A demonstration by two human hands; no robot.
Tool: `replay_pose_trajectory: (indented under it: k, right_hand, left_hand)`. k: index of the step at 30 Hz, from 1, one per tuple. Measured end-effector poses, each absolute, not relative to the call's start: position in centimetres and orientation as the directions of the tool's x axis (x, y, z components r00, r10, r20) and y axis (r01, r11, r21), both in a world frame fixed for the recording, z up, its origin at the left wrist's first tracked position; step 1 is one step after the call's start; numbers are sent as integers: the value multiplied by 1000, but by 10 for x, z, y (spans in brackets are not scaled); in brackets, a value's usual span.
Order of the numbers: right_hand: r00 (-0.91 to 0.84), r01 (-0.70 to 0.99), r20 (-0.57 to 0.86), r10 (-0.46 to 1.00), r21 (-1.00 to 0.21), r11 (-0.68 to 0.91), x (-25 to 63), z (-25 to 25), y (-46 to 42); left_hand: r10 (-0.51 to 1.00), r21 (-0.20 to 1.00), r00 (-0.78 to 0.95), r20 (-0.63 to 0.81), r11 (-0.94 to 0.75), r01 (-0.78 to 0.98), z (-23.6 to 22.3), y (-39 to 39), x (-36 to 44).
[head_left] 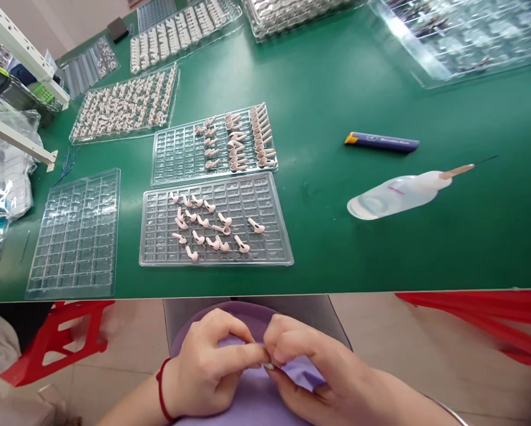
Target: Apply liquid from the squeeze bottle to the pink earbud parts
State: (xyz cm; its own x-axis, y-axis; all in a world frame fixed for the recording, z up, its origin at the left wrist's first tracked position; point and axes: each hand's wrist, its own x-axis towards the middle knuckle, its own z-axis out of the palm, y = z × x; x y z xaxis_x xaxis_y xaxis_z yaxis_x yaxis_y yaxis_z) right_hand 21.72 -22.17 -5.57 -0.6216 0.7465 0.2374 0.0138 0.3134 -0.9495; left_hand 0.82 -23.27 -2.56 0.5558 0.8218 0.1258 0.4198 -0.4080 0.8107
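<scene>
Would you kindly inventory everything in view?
Table: one, green, centre.
Front tray: one, clear, near edge.
Earbuds: over a dozen, whitish, front tray.
Middle tray: one, clear, behind front tray.
Shells: many, beige, middle tray.
Left tray: one, clear, left.
Back trays: several, clear, far side.
Bottle: one, translucent white, right.
Stick: one, blue and yellow, behind bottle.
Frame: one, white, left.
Plastic: some, clear, left.
Stool: one, red, lower left.
Red object: one, red, lower right.
Piece: one, white, between fingertips.
Bracelet: one, red, left wrist.
Bangle: one, silver, right forearm.
Garment: one, purple, lap.
Left hand: one, bare, on piece.
Right hand: one, bare, on piece.
</scene>
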Motion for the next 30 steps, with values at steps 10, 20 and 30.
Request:
replay_pose_trajectory:
  k: [10,20,30]
  right_hand:
    - [-583,-37,282,762,-946,322,215,-54,-220]
    - [-591,-60,302,749,-941,332,217,-56,-220]
    - [-520,-39,345,781,-924,381,221,-62,-215]
  left_hand:
    - [809,784,549,209,-475,401,-32,-234,11]
    - [806,779,560,195,-474,411,-30,-235,11]
    - [807,683,537,246,-537,494,-27,-234,13]
